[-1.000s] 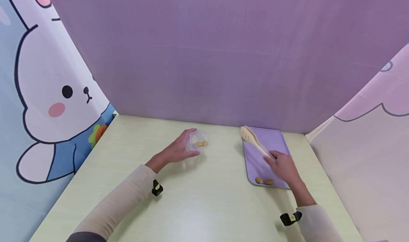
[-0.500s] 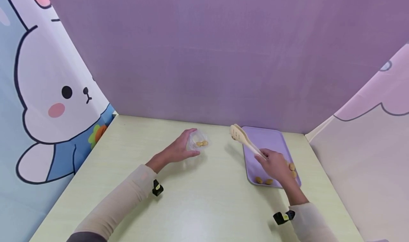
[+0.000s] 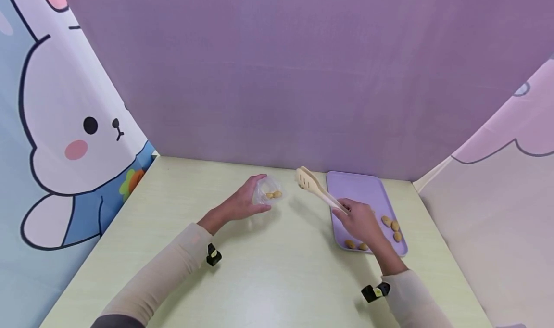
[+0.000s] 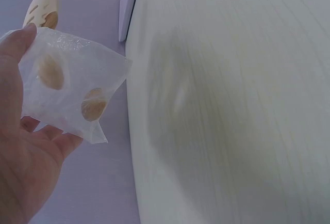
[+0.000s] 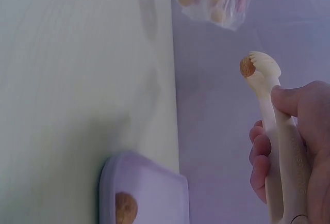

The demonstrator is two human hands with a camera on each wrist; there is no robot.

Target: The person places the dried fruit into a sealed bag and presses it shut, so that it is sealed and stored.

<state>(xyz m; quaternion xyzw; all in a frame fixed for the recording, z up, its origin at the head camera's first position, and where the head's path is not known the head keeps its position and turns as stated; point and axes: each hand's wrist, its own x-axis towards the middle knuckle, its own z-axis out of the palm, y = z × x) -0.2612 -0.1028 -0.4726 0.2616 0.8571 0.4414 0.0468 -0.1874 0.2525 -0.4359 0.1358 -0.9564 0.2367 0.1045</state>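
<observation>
One nut [image 5: 247,66] in tongs [image 3: 319,190] the right hand [image 3: 357,219] grips seems mid-transfer near the surface's [image 3: 277,270] far edge, next needing release into the bag [image 4: 75,59] the left hand [image 3: 240,202] holds.

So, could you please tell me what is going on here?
A person's left hand holds a translucent bag with brown nut-like pieces inside. The right hand grips cream tongs, which pinch another piece in the air, near the bag but not yet in it. Several more pieces lie on the purple tray.
</observation>
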